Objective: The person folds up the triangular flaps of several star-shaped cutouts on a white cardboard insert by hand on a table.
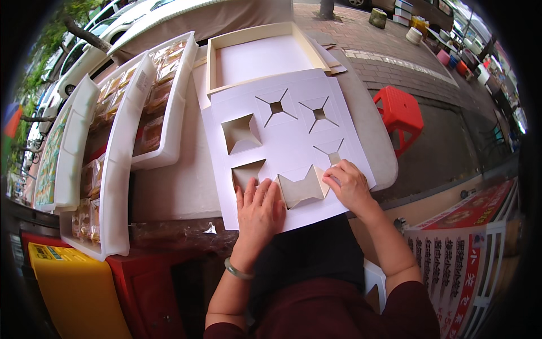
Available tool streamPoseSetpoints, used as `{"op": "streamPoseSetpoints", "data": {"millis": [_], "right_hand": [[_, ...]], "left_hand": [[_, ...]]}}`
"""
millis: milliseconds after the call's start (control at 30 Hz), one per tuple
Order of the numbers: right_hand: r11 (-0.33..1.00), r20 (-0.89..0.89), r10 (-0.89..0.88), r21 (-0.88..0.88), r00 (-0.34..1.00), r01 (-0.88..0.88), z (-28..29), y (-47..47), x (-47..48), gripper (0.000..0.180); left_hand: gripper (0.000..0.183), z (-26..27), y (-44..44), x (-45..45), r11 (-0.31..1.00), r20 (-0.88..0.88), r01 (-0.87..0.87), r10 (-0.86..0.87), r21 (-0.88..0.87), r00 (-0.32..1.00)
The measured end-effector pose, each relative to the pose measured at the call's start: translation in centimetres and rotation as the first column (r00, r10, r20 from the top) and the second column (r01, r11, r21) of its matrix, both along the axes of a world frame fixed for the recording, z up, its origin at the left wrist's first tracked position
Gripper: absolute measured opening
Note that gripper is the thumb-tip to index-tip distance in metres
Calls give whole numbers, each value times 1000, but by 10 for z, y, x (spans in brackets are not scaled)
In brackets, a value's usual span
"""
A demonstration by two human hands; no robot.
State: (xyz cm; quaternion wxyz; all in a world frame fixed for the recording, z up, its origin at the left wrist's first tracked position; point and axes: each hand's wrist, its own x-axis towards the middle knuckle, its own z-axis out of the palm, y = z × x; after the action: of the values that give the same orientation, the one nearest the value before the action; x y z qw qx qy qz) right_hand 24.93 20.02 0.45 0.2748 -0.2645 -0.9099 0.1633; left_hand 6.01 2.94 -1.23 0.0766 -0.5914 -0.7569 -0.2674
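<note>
A white cardboard insert sheet [292, 135] with die-cut openings lies before me, its near edge by my lap. Its two left openings and the near middle one have their flaps folded down; the far ones show X-shaped slits with small square centres. My left hand [259, 207] rests palm down on the sheet, fingers spread between the near left opening and the near middle one. What its thumb touches is partly hidden. With thumb and fingertips, my right hand [349, 184] pinches the right-hand flap [322, 182] of the near middle opening.
Beyond the sheet sits a shallow cream box [262, 59] on the table [178, 195]. White plastic crates [123, 140] of wrapped pastries stand at left, above a yellow box [76, 288] and a red cabinet [148, 292]. A red plastic stool [398, 110] is at right.
</note>
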Motion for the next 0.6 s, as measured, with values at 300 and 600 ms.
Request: {"op": "streamPoseSetpoints", "data": {"millis": [300,600], "right_hand": [[974,178,87,191,980,-121,-12,-3,-2,37],[989,273,113,61,955,-134,-3,1,-10,44]], "left_hand": [[41,21,16,41,966,-45,259,-259,4,965],[62,0,31,77,968,-45,240,-244,-76,969]]}}
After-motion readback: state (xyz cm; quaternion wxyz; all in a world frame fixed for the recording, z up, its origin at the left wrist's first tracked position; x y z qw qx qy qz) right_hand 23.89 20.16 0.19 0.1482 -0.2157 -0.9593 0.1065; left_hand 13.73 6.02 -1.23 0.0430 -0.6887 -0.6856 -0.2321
